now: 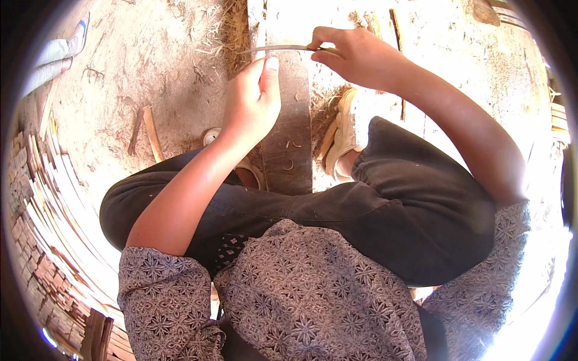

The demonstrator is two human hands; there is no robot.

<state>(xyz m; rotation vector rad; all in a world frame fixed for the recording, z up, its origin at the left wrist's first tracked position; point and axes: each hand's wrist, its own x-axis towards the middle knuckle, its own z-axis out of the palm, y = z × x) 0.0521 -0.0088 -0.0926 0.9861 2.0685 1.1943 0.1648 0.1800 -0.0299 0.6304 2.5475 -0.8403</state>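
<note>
My right hand is closed around the handle of a knife with a long, thin, slightly curved blade. The blade points left and crosses just above my left thumb. My left hand is a fist, thumb on top, around a thin pale strip that looks like wood or bamboo. This strip runs away from me past the blade. Glare makes it hard to tell whether the blade touches it. Beneath both hands lies a dark wooden plank, running away from me between my legs.
Curled shavings lie on the plank, and a heap of fine shavings beside its far end. Two wood pieces rest on the dirt floor at left. Stacked split sticks line the left. Another person's feet show far left.
</note>
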